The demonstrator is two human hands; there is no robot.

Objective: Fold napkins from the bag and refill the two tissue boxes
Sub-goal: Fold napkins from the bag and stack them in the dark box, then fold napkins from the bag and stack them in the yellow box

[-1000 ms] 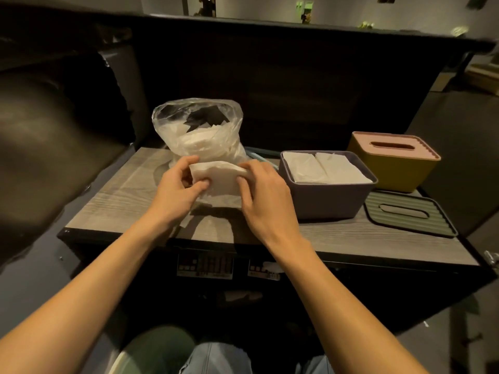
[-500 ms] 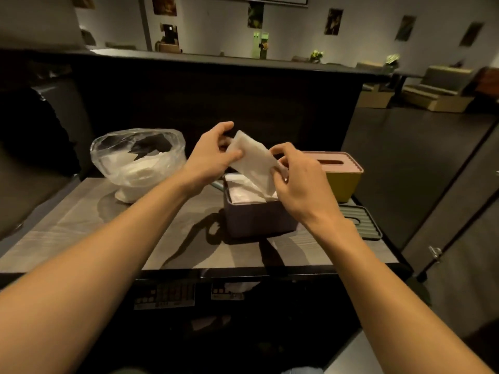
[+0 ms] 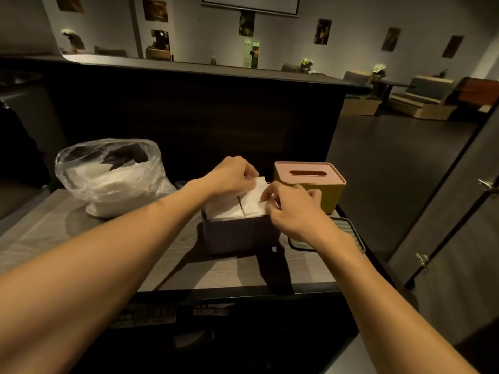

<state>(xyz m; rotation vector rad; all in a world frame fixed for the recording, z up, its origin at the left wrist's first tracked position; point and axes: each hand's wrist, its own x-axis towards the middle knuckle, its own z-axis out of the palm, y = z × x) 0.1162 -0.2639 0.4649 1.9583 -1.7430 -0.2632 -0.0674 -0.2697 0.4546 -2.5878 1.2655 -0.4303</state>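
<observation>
An open purple tissue box [image 3: 237, 237] stands mid-table with two stacks of white napkins in it. Both my hands hold a folded white napkin [image 3: 255, 194] down at the right-hand stack. My left hand [image 3: 232, 175] pinches its far edge and my right hand [image 3: 293, 211] pinches its near right edge. A clear plastic bag [image 3: 108, 176] of white napkins sits to the left. Behind my right hand stands a yellow tissue box [image 3: 310, 184] with a pink slotted lid on it.
A ribbed green lid [image 3: 343, 233] lies flat at the table's right edge, partly under my right wrist. The grey wood table [image 3: 81, 238] ends just beyond it. A dark counter wall rises behind the table; a door stands at right.
The napkin was folded near the bag, lifted over the purple box, and now lowered onto its right-hand stack. My view has swung to the right.
</observation>
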